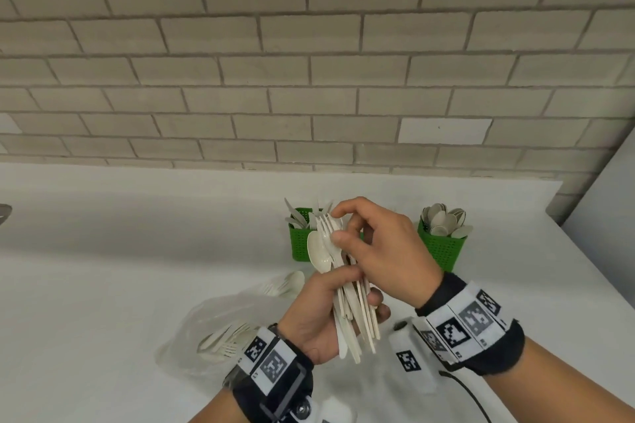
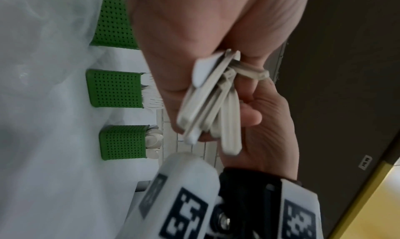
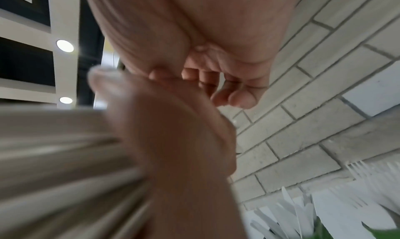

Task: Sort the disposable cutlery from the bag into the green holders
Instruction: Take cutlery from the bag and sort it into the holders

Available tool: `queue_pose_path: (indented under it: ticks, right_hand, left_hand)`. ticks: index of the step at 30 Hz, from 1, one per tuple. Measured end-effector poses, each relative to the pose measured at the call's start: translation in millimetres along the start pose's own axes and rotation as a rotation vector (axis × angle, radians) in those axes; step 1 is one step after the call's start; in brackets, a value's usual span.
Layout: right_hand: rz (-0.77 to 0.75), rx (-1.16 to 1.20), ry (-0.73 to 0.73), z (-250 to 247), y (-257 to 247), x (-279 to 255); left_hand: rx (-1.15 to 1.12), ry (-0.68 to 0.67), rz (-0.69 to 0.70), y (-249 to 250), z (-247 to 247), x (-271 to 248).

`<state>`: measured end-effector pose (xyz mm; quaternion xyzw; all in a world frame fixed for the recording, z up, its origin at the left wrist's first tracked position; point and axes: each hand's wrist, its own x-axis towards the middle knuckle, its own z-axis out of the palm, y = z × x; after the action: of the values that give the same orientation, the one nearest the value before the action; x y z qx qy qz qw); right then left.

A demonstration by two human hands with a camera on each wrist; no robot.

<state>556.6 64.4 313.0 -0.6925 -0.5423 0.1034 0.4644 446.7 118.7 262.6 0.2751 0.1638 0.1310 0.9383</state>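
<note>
Even soft light, wrist views blurred

pale grey brick wall [image 1: 309, 62] behind, running bond, darker mortar, couple of lighter bricks mixed in. white counter [image 1: 120, 251] butts right up against it. white panel [image 1: 604, 209] at right edge. right wrist view: dark ceiling with white beams [image 3: 62, 11], two round recessed lights [image 3: 64, 45] on

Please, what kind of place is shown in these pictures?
Probably a self-service counter in a cafeteria or canteen: a white counter against a brick wall, with green holders of sorted disposable spoons, and recessed ceiling lights.
</note>
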Motion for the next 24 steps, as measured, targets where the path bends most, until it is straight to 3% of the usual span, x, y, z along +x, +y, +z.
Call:
queue_pose_path:
  ticks: [5, 6, 11, 14, 20, 24]
  right_hand:
    - [-0.020, 0.116, 0.209, -13.2, 4.8, -39.2]
    - [0.005, 0.110, 0.197, -14.9, 10.2, -49.6]
    - [0.397, 0.346, -0.174, -3.5, 32.9, -82.9]
    - [0.438, 0.494, -0.256, 10.2, 34.8, -82.2]
    - [0.447, 0.674, -0.078, 20.4, 28.9, -75.8]
    - [0.506, 0.818, -0.034, 26.0, 29.9, -74.4]
  left_hand:
    - [-0.114, -0.032, 0.109, 8.0, -6.4, 3.4]
    - [-0.151, -0.029, 0.142, 11.2, -7.8, 2.5]
    - [-0.187, -0.027, 0.282, 22.6, -12.7, 2.4]
    - [-0.197, -0.061, 0.306, 19.9, -11.7, 8.8]
    - [-0.202, -0.094, 0.320, 15.8, -8.7, 21.0]
    - [-0.187, -0.092, 0.339, 13.9, -11.9, 24.0]
